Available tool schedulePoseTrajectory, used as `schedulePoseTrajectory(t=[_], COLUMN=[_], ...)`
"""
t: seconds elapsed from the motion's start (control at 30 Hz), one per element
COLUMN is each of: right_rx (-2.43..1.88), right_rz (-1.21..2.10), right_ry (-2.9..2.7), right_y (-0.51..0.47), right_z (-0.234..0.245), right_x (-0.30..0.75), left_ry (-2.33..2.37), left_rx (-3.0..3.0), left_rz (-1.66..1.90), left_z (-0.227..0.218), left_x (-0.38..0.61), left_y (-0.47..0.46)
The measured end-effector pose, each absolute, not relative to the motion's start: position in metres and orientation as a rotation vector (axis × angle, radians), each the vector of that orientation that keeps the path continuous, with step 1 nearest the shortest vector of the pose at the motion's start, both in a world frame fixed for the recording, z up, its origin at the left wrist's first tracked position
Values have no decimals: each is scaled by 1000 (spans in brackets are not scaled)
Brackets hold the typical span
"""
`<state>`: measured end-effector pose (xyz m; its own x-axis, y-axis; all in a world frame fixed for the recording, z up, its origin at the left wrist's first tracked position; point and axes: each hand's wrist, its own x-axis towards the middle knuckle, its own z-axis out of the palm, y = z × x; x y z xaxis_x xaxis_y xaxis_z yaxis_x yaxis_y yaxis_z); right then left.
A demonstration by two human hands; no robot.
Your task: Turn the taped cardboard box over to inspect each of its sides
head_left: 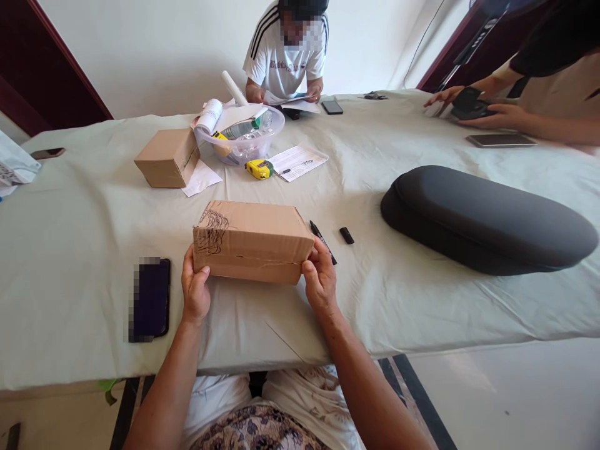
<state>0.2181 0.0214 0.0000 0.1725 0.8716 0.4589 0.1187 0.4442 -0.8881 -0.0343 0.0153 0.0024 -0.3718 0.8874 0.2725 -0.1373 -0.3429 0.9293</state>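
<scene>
A brown cardboard box (pixel 255 244) is held by its two ends in front of me, slightly tilted. Dark scribbled lines cover its left corner. My left hand (pixel 195 290) grips the left end, thumb on the near face. At the right end, my right hand (pixel 320 275) is closed on the box with its thumb on the near side; some of its fingers are hidden. Just beyond that hand lies a black marker (pixel 322 242), and a small black object, perhaps its cap (pixel 347 235), rests to the right.
A dark phone (pixel 157 299) lies left of my left hand. Farther back are another cardboard box (pixel 166 159), a plastic basin (pixel 276 134), a yellow tape measure (pixel 259 169) and a printed sheet (pixel 302 161). A long black case (pixel 487 219) stands right. Two people are across the table.
</scene>
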Motion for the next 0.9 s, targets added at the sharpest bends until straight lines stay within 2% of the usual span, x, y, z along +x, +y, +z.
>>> schedulePoseTrajectory(t=[0.5,0.9], right_rx=[-1142,-1094], right_rz=[517,639], right_ry=[-1176,-1225], right_y=[23,24], right_z=[5,12], right_x=[218,216], left_ry=[1194,1409], left_rx=[1224,1399], left_rz=[1721,1608], left_z=[-2,11], left_x=[-33,-29], left_y=[16,13])
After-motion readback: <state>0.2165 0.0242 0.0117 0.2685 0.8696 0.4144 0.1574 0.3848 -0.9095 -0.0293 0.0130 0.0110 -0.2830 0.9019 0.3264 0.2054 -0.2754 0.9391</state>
